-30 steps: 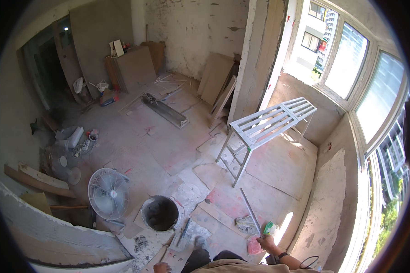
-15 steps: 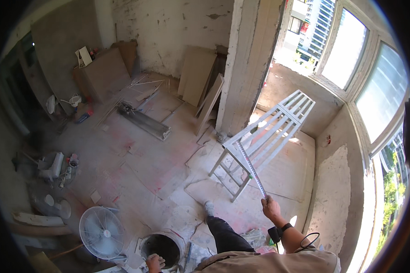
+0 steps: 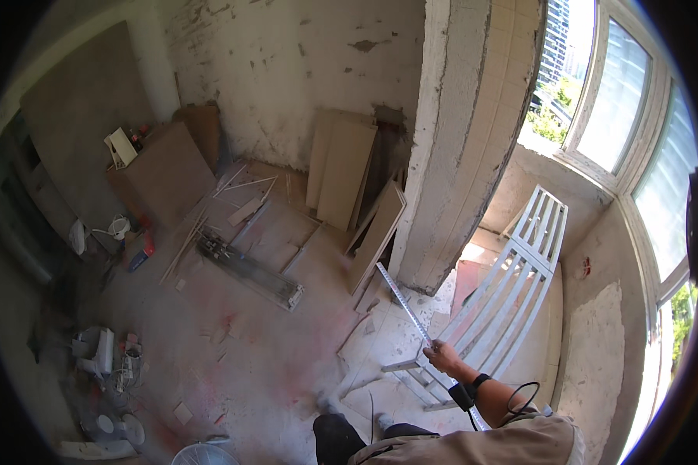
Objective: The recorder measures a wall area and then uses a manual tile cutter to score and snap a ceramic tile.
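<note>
My right hand is closed around a long, thin, pale ruler with fine dark marks along it. One end of the ruler points away from me toward the base of the wall pillar; its other part reappears below my forearm. Just to the right of the hand stands a light metal slatted work platform, its near end partly behind my forearm. A dark box and a strap sit on my right wrist, with a cable looping off. My left hand is out of view.
Boards lean against the far wall beside the pillar. A metal tile cutter and loose strips lie on the dusty floor. A fan shows at the lower edge. Tools lie at left; windows line the right side.
My right hand, with the ruler, has moved left and slightly up in view, across the platform's near end. My left hand and the bucket have left the view. The view has shifted and I have stepped forward.
</note>
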